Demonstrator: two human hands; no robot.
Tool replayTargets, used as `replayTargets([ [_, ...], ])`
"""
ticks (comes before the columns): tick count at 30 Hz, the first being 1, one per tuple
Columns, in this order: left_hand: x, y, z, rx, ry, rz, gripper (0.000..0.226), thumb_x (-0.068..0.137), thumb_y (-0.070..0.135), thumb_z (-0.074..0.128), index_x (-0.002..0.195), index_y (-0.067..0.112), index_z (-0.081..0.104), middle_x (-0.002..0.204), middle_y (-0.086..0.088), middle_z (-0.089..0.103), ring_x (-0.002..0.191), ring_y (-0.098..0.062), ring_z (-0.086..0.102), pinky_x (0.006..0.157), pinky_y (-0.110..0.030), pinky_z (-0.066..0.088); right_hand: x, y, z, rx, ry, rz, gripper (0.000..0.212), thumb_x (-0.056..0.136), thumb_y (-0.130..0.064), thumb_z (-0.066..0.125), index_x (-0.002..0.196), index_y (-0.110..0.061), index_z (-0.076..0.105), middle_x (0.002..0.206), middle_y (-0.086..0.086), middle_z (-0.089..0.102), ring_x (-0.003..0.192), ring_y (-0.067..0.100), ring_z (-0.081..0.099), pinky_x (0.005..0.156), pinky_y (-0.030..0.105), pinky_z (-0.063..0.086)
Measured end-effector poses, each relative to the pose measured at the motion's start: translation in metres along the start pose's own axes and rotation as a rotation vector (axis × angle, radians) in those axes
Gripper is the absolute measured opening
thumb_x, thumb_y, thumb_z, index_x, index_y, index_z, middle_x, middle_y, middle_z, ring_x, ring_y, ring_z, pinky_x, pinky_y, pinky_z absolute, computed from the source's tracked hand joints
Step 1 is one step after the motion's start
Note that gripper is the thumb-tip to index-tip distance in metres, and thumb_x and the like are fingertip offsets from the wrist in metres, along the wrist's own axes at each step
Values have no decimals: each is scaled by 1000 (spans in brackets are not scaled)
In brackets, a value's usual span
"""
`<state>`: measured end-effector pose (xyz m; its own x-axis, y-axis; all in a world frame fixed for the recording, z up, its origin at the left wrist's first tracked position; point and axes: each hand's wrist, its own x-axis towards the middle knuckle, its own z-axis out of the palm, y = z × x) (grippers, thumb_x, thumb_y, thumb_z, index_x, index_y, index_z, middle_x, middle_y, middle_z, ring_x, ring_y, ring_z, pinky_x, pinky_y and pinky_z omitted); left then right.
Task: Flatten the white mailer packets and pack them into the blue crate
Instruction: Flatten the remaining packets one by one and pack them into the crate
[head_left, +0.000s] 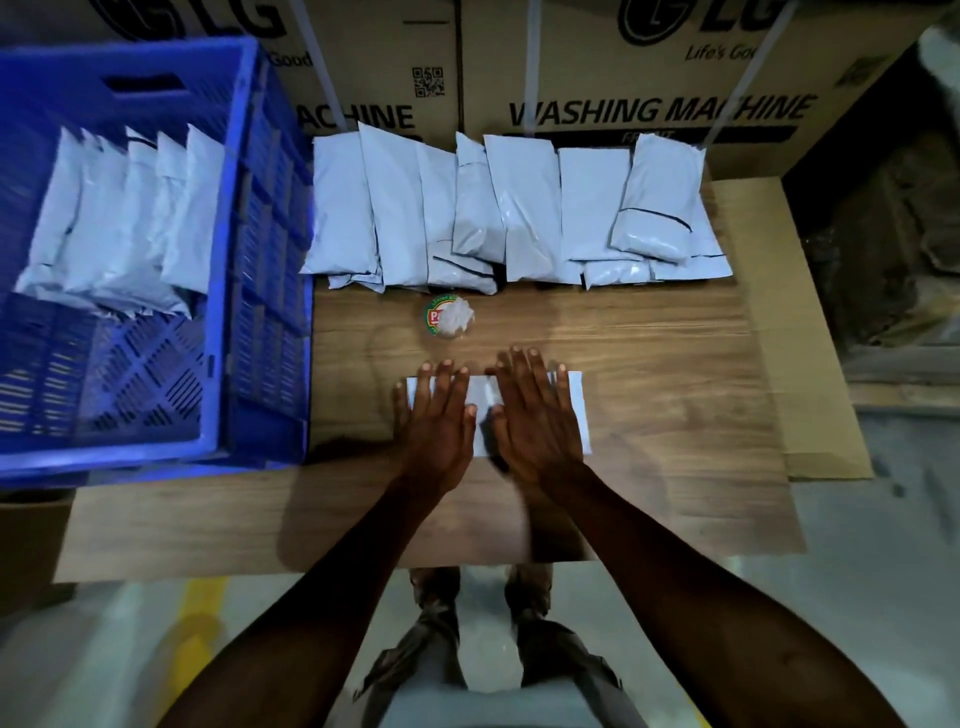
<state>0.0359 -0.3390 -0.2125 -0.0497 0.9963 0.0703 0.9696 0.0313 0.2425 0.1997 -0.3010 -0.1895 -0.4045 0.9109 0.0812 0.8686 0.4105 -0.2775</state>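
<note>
Both forearms reach over the bench (675, 395); left hand (435, 415) and right hand (535, 415) press one white mailer packet (483, 415) flat, each grip released, fingers straight. Next it likely needs lifting into the blue crate (249, 260), beside those already packed.

One blue crate (249, 218), two hands, one packet (483, 410) under them.

Bare table (649, 364) right of hands; small tub (448, 318) ahead, crate wall (270, 312) left.
</note>
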Motion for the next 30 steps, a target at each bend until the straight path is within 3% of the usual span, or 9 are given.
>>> replayTargets([
  [3, -4, -20, 5, -1, -19, -69, 56, 105, 40, 26, 156, 22, 37, 163, -5, 33, 152, -33, 25, 120, -62, 18, 2, -10, 19, -28, -27, -27, 61, 100, -36, 34, 154, -8, 42, 166, 15, 29, 155, 33, 23, 124, 59, 18],
  [9, -7, -24, 15, -29, 26, -75, 53, 104, 41, 30, 156, 31, 37, 166, -4, 27, 154, -30, 19, 122, -59, 13, -2, -7, 38, -60, 34, -48, 55, 102, -35, 42, 155, -19, 44, 166, 13, 30, 154, 35, 24, 124, 60, 17],
  [16, -7, -26, 20, 19, -15, -77, 54, 105, 44, 27, 158, 33, 30, 168, -2, 20, 156, -28, 13, 123, -59, 11, 1, -7, 42, -83, -23, -26, 56, 99, -37, 45, 153, -21, 46, 165, 14, 33, 153, 35, 27, 124, 59, 17],
  [25, -2, -24, 6, 21, -51, -84, 55, 104, 46, 24, 157, 35, 30, 167, -1, 22, 155, -30, 12, 123, -60, 6, 1, -2, 22, 7, -56, -33, 59, 105, -41, 31, 160, -18, 30, 170, 14, 19, 157, 34, 16, 126, 57, 12],
  [30, 7, 11, 5, 28, -77, 84, 55, 105, 49, 24, 158, 34, 29, 167, -4, 22, 155, -32, 12, 122, -62, -1, -15, 35, 13, -45, -24, 13, 60, 105, -40, 32, 159, -13, 34, 167, 17, 24, 155, 35, 21, 123, 61, 20],
])
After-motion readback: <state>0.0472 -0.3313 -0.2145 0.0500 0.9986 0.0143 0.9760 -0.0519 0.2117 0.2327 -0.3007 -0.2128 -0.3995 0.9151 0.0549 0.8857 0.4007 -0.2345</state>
